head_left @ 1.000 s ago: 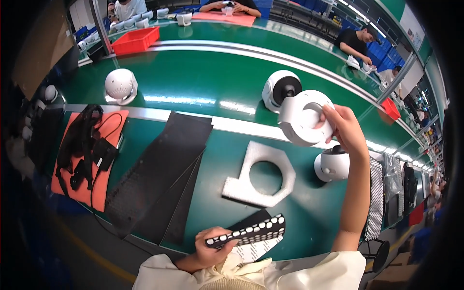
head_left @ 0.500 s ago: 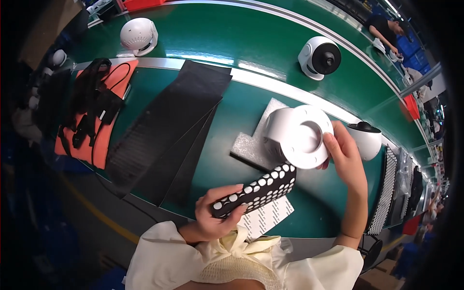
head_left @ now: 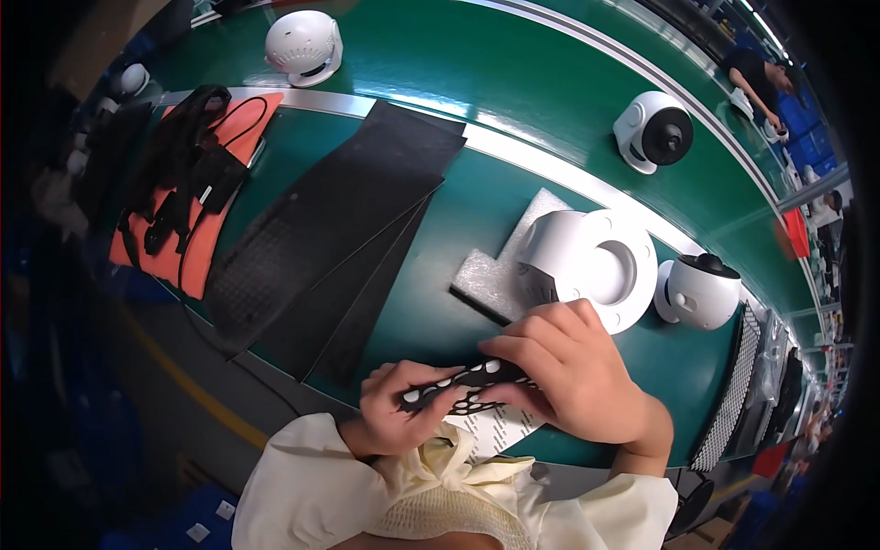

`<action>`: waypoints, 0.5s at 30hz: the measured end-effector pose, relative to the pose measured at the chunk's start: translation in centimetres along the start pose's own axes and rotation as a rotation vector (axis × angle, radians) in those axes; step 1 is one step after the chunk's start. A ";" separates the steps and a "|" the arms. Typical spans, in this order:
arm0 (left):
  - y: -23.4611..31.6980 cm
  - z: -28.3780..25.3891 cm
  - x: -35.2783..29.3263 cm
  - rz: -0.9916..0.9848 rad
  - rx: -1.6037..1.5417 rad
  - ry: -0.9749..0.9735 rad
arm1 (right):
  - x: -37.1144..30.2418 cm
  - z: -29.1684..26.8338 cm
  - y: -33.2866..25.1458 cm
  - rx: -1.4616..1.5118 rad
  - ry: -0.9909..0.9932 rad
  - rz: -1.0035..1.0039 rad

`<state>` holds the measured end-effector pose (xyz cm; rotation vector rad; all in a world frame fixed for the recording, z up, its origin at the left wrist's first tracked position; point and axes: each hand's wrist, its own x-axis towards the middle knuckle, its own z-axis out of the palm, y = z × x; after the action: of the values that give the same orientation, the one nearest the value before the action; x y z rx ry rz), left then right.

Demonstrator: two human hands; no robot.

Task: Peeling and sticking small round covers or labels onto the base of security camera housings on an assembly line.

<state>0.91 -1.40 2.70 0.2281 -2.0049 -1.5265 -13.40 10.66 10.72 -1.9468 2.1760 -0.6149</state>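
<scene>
Our right hand (head_left: 576, 380) has left the white ring-ended housing (head_left: 576, 261) on the foam block (head_left: 484, 280) and now clamps the white-dotted black strip (head_left: 481, 374). Our left hand (head_left: 401, 410) pinches it too (near the blouse bow (head_left: 449, 466)), so uneven tugging might tear it.

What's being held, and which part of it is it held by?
A black sheet with white dots: the left grip pinches its left end, the right grip its right part.
</scene>
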 end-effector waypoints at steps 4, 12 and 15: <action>0.3 -0.3 0.6 0.036 0.037 -0.039 | 0.8 -0.1 -0.4 0.121 0.194 -0.009; 0.3 0.1 1.4 0.141 0.147 -0.053 | 1.4 0.9 -1.2 0.030 0.274 -0.226; 0.2 0.4 1.4 0.134 0.150 -0.076 | 0.8 1.3 -1.3 0.026 0.395 -0.144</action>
<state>-0.42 -1.69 3.29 0.0942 -2.1516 -1.3217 -11.83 9.52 10.23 -2.1295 2.2309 -1.1314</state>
